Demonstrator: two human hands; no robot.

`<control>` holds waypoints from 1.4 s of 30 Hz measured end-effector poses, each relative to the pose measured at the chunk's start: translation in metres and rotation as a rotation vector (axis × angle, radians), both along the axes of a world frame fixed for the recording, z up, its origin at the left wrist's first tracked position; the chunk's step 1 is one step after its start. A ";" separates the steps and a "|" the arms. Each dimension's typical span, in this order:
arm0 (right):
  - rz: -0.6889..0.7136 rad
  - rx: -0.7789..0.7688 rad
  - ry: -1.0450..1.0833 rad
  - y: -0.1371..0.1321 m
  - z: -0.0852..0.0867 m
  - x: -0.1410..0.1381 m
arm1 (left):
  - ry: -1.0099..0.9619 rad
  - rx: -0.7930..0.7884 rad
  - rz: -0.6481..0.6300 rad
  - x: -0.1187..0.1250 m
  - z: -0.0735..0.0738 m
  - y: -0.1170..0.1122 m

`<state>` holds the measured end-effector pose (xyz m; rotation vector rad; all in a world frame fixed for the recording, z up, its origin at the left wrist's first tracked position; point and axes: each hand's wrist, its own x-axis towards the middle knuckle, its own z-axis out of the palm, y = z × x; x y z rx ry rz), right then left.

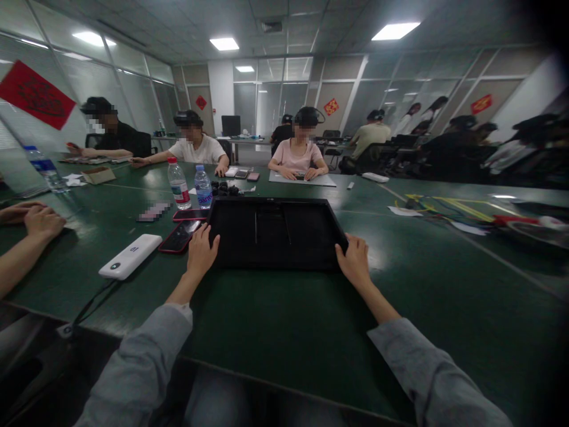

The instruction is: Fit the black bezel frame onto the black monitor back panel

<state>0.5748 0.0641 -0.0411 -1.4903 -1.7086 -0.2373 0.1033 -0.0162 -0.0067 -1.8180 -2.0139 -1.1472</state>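
Observation:
A shallow black rectangular tray (231, 237) with a raised rim lies on the green table in front of me. Two thin upright lines and a small raised-looking part show in its middle; I cannot tell what they are. At its left edge, my left hand (203, 249) grips the side, thumb toward the near corner. My right hand (354, 258) holds the right edge, its thumb over the rim and its fingers partly hidden. Just left of my left hand lies a dark phone with a red edge (180, 236).
A white power bank (131, 256) with a black cable lies to the left. Behind the phones stand two water bottles (179, 187). A neighbour's hands (44, 220) rest at far left. Cables and yellow strips (448, 207) lie to the right. Several people sit across the green table (275, 320).

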 end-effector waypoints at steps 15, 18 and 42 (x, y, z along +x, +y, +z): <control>0.142 -0.364 0.413 0.004 -0.012 0.042 | -0.680 -0.150 -0.091 -0.048 -0.013 0.029; 0.135 -0.392 0.438 -0.004 -0.019 0.054 | -0.699 -0.146 -0.101 -0.048 -0.011 0.028; 0.253 -0.438 0.776 0.005 0.008 0.056 | -0.680 -0.186 -0.225 -0.054 -0.019 0.031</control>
